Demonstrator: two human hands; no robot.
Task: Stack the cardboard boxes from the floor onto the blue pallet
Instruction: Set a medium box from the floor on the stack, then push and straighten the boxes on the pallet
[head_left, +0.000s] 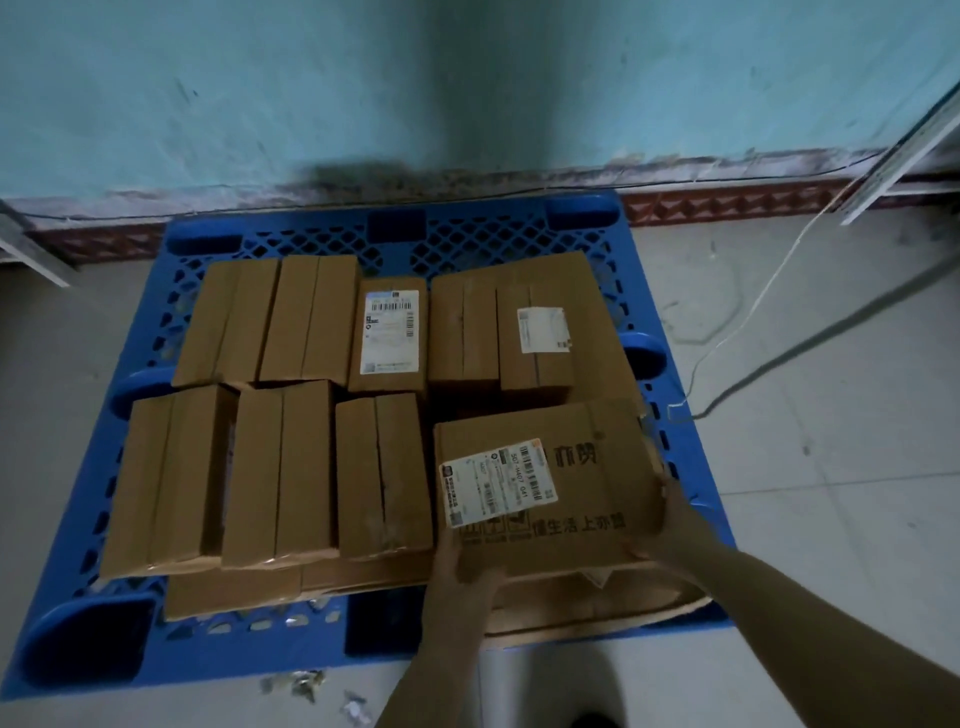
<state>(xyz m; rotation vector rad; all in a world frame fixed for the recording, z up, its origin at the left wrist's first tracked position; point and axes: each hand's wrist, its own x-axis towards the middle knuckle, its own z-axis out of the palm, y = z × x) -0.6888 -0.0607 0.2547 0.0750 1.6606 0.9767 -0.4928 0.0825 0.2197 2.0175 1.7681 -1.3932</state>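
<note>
A blue plastic pallet (395, 234) lies on the floor against the wall. Several brown cardboard boxes (280, 473) cover it in two rows, some on top of flatter boxes below. At the near right, a printed box with a white shipping label (566, 483) rests on a lower box. My left hand (462, 566) grips its near left corner, fingers curled over the edge. My right hand (670, 519) holds its right side, fingers wrapped round the near right corner. Both forearms reach in from the lower right.
A turquoise wall with a red patterned skirting (727, 205) stands just behind the pallet. Cables (769, 291) trail across the tiled floor at the right. Metal rails (904, 150) lean at the right wall. Scraps of tape (306, 683) lie on the floor near the pallet's front.
</note>
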